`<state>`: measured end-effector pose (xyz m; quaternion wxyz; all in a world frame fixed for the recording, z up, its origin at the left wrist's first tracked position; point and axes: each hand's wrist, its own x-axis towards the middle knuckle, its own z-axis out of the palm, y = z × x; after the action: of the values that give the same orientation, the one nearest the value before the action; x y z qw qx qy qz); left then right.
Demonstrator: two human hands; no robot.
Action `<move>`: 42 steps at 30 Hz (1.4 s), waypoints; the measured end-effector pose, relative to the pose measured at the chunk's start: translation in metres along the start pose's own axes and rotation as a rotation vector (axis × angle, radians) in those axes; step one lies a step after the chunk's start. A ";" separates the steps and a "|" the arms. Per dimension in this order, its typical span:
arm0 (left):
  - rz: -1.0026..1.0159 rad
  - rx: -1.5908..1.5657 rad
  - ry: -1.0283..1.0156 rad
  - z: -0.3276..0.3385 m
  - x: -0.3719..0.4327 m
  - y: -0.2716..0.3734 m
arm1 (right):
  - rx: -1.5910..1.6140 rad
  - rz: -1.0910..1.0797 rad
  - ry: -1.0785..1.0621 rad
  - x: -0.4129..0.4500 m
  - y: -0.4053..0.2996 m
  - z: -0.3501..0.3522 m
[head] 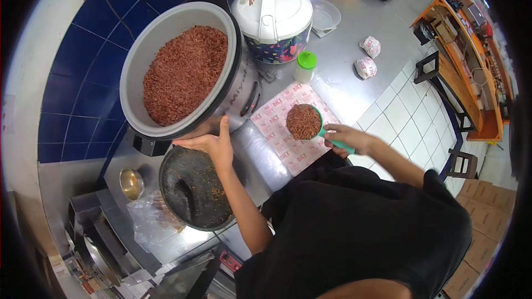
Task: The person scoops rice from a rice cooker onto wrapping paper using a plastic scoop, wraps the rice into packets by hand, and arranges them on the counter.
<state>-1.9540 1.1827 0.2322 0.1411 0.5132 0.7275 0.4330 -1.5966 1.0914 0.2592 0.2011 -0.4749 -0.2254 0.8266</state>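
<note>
My right hand [347, 139] grips the green handle of a scoop [340, 146] heaped with reddish-brown cooked rice [304, 122]. The scoop is over a sheet of printed food wrapping paper [276, 139] on the steel counter. My left hand [214, 145] rests, fingers spread, against the lower outside of a large Miyako rice cooker [243, 95]. Its lid stands raised, and red rice [187, 74] lies inside the tilted pot. Below my left hand sits a dark round pan or lid [195, 187], speckled with food bits and partly hidden by my forearm.
A lidded white rice cooker [272, 12] and a green-capped jar [305, 67] stand behind the paper. Two wrapped bundles [368, 58] lie near the counter edge. A metal bowl [131, 184] and clear plastic bag [151, 220] are at left. Several cartons [484, 224] line the floor at right.
</note>
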 end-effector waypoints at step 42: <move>0.598 -0.043 -0.739 0.073 -0.211 -0.013 | -1.130 -0.781 1.232 0.040 0.057 -0.104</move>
<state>-1.8234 1.0337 0.1295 0.2703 0.8168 0.4396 0.2580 -1.5311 1.0850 0.1529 0.2884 -0.7488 -0.5928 0.0684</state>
